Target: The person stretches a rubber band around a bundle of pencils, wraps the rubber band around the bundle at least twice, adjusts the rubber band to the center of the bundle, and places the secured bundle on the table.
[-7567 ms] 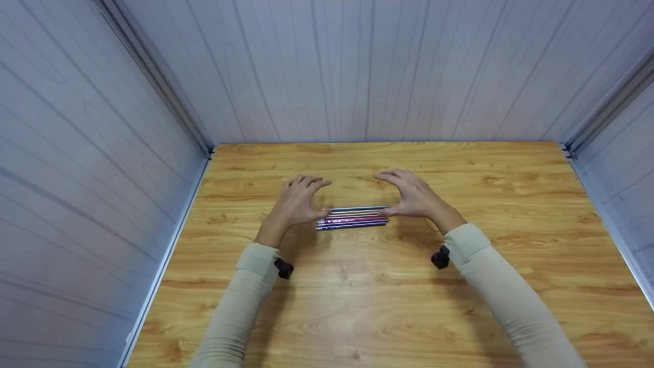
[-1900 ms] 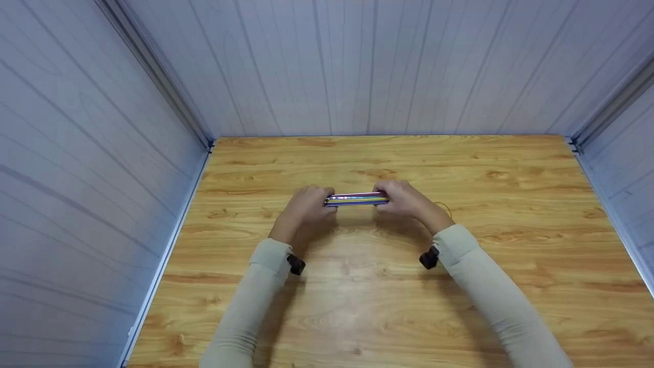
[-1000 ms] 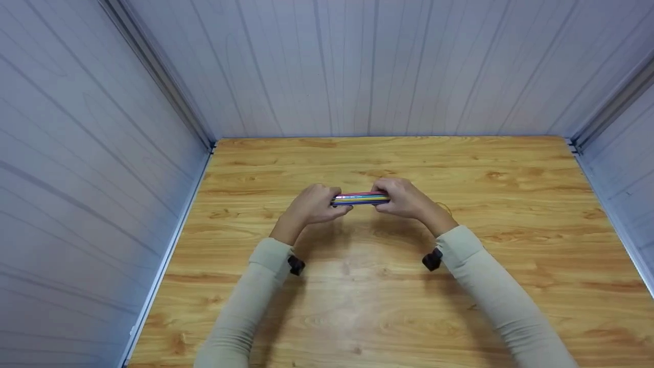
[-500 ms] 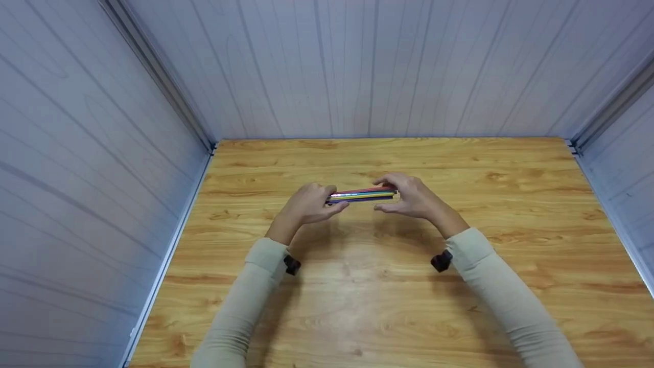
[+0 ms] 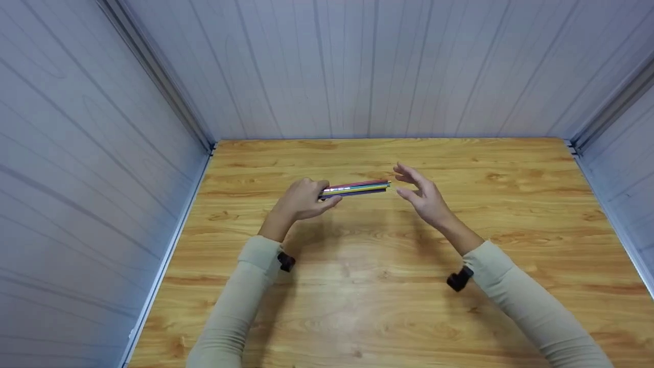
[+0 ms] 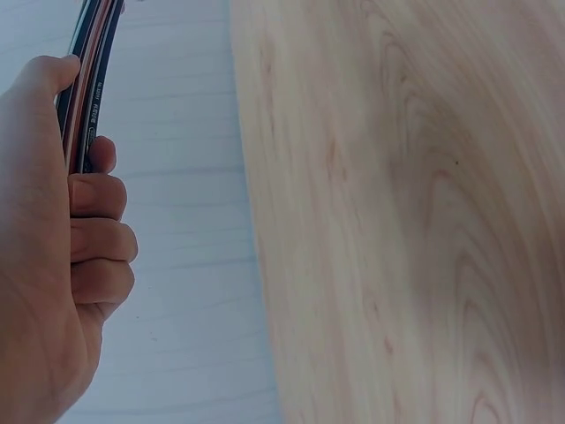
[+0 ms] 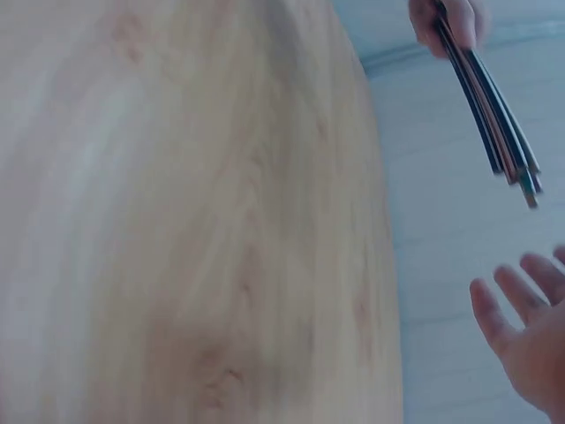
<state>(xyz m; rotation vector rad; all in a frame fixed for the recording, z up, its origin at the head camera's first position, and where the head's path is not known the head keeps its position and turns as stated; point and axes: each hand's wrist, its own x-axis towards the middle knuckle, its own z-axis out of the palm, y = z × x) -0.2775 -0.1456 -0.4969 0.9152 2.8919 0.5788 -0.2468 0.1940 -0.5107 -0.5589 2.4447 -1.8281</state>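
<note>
A bundle of several pencils (image 5: 357,188), with pink, yellow and dark blue barrels showing, is held above the table. My left hand (image 5: 302,198) grips it round its left end. In the left wrist view the fingers of my left hand (image 6: 97,238) curl round the pencils (image 6: 88,88) and the thumb lies along them. My right hand (image 5: 428,199) stands just beyond the bundle's right end, apart from it, with fingers loosely extended. The right wrist view shows uneven free ends on the pencils (image 7: 499,124), and the right hand (image 7: 534,349) holding nothing.
The wooden tabletop (image 5: 352,286) lies beneath both hands. A pale panel wall (image 5: 347,71) rises along its back edge, with side panels at left (image 5: 92,184) and right (image 5: 628,179). A small black camera sits on each wrist.
The pencils, lying on the table at first, were lifted in both hands. My right hand has since let go and drawn away rightward; the left has moved slightly left with the bundle, tilting its right end up.
</note>
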